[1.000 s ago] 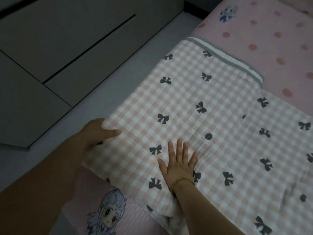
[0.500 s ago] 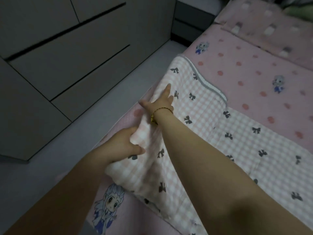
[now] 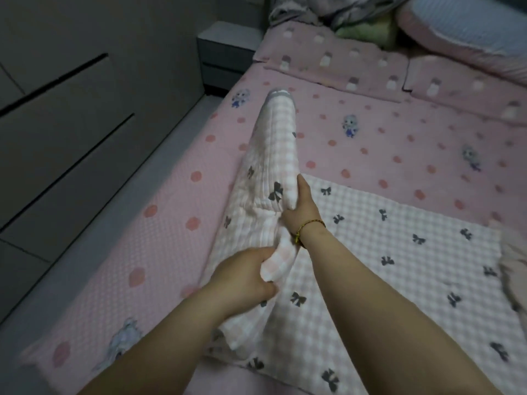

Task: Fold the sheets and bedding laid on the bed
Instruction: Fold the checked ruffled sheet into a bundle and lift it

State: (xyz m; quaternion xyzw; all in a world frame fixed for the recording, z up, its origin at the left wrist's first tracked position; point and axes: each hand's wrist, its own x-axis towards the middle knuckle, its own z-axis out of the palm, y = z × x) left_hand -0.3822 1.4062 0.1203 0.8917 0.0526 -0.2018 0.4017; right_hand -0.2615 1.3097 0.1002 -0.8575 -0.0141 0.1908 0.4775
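At the far left stand grey flat-fronted cabinet drawers point(image 3: 71, 124), and beside them the bed's pink dotted cotton sheet point(image 3: 171, 223) runs from near to far. On it lies the pink-and-white checked quilted blanket with black bows point(image 3: 399, 252), its right part flat on the sheet and its left edge raised in a ridge that runs away to a grey-trimmed far corner point(image 3: 278, 95). The left hand point(image 3: 245, 276) has fingers and thumb curled round a bunch of that edge at the near end. The right hand point(image 3: 299, 208), with a thin gold bracelet point(image 3: 310, 225) at the wrist, grips the same edge farther along, thumb laid up the cloth and fingers hidden behind it. The blanket looks light, soft and limp: it sags beyond the grips, so the far corner will likely trail. It seems neither slippery nor fragile. The best hold, I judge, is on the hem itself, hands spread wider toward the corners, so the edge carries over straight. At the far right lie pink and blue pillows point(image 3: 456, 32).
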